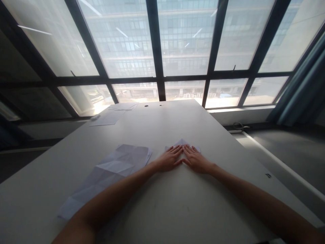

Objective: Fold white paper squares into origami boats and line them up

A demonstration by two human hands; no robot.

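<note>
A small folded sheet of white paper (181, 141) lies on the white table, its pointed top facing away from me. My left hand (169, 158) rests flat on the left part of the paper, fingers stretched out. From the other side, my right hand (195, 159) lies flat on its right part, also with straight fingers. The fingertips of both hands come together near the paper's middle crease. Most of the paper's lower part is hidden under the hands. Beside my left forearm lie large creased sheets of paper (114, 164), partly covered by that arm.
More paper sheets (105, 117) lie at the table's far left edge. Two small dark holes, one of them a round hole (146, 106), show near the far end. A small dark mark (268, 175) is on the right side of the table (215, 135). Tall windows stand beyond.
</note>
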